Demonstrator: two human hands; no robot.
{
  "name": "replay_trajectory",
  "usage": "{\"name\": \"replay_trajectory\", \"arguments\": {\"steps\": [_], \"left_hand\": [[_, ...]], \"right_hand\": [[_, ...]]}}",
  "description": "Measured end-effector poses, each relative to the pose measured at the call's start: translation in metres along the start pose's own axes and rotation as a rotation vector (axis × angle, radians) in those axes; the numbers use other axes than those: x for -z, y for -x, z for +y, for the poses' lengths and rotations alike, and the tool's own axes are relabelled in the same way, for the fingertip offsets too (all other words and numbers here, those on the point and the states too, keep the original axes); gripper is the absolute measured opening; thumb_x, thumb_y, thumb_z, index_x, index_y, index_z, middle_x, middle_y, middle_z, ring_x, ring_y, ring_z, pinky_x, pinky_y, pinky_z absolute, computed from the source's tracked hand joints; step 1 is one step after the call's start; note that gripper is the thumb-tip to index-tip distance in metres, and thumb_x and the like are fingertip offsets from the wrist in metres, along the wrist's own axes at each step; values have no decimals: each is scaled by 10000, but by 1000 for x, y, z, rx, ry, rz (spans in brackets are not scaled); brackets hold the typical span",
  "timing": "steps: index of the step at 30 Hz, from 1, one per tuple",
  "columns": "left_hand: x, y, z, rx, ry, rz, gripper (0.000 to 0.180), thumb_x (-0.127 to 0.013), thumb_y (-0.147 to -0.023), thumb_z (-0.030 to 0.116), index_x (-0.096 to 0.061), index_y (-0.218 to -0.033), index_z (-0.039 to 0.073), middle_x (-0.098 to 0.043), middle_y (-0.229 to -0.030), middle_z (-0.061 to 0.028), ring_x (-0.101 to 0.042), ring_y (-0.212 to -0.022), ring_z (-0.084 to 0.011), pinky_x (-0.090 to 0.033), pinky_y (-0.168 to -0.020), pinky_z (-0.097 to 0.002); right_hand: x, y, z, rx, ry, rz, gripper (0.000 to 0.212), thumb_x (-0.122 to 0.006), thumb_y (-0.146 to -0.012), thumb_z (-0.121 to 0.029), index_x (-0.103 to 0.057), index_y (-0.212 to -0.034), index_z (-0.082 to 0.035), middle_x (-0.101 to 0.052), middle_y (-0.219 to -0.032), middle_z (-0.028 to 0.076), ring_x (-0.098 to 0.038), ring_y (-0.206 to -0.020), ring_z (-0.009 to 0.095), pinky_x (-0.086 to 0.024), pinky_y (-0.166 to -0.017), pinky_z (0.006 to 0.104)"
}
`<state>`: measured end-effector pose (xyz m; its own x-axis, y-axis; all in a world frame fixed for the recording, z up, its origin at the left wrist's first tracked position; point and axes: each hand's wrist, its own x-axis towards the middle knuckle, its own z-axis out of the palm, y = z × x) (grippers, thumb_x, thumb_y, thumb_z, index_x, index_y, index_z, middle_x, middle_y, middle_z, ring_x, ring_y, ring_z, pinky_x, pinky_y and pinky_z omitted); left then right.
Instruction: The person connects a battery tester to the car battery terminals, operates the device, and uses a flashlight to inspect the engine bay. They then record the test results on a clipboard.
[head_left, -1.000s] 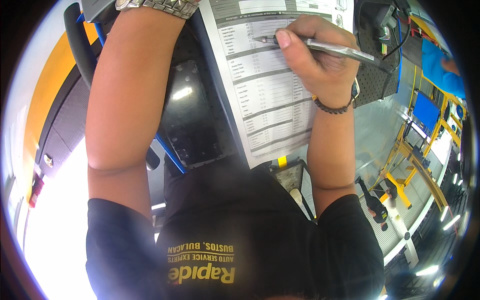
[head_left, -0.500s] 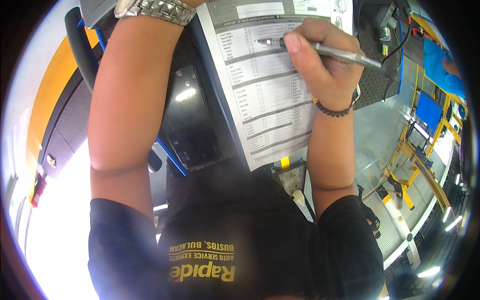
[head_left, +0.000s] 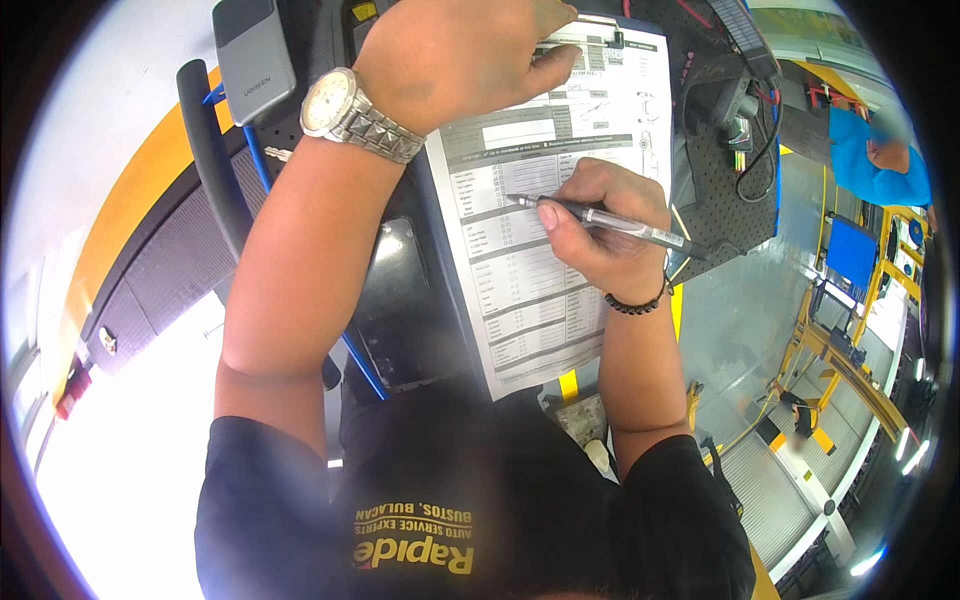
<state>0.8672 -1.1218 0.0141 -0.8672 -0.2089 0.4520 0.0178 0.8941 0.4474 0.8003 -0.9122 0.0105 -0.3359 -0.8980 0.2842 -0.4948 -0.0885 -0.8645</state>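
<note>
My right hand (head_left: 625, 250) is closed around a pen (head_left: 640, 229), a slim dark one with a clear section. Its tip meets the upper left checklist column of a printed form (head_left: 530, 290). The sheet lies on a dark clipboard (head_left: 455, 270), under the metal clip (head_left: 598, 30) at the top. Across the clipboard's upper left rests my left hand (head_left: 470, 60), thumb and fingers apart and stretched toward the clip. Some of its fingers are hidden or cut off by the top edge. A silver wristwatch (head_left: 330, 103) is on my left wrist.
A grey power bank (head_left: 254, 60) lies at the upper left, near a black handle bar (head_left: 212, 150). Cables (head_left: 765, 150) and a perforated black surface (head_left: 745, 215) are at the right. Beyond stand a person in blue (head_left: 870, 165) and a yellow metal frame (head_left: 840, 350).
The view has shifted, so the form sits lower and my left hand and the clip now show. The pen tip stays in the same checklist area; my right hand still grips the pen.
</note>
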Motion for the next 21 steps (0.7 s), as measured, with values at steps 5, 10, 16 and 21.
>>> {"name": "replay_trajectory", "arguments": {"steps": [5, 10, 16, 21], "left_hand": [[1, 4, 1, 0, -20, 4, 296, -687, -863, 266, -698, -1045, 33, -651, -905, -146, -675, -802, -324, -558, -716, -412], [1, 5, 3, -1, -41, -6, 296, -685, -861, 264, -698, -1047, 34, -651, -913, -148, -676, -804, -324, -558, -722, -413], [-1, 4, 2, 8, -36, -2, 289, -685, -857, 261, -707, -1044, 42, -654, -924, -151, -675, -817, -329, -553, -736, -417], [-5, 5, 2, -10, -42, 31, 301, -691, -846, 260, -722, -1063, 53, -665, -942, -151, -681, -847, -332, -556, -767, -417]], "right_hand": [[-6, 1, 0, 70, 100, -5, 197, -793, -737, -14, -598, -717, -37, -590, -622, 70, -534, -504, 167, -393, -466, 295], [-8, 2, -2, 72, 168, -39, 197, -788, -743, -15, -593, -720, -33, -578, -617, 64, -528, -501, 165, -389, -465, 293], [15, 5, -21, 0, 54, 40, 190, -774, -756, -4, -590, -716, -25, -582, -619, 70, -529, -496, 165, -393, -467, 285], [-2, 13, -5, 15, 146, -22, 211, -798, -769, -68, -590, -741, -41, -594, -628, 67, -550, -514, 175, -404, -472, 289]]}}
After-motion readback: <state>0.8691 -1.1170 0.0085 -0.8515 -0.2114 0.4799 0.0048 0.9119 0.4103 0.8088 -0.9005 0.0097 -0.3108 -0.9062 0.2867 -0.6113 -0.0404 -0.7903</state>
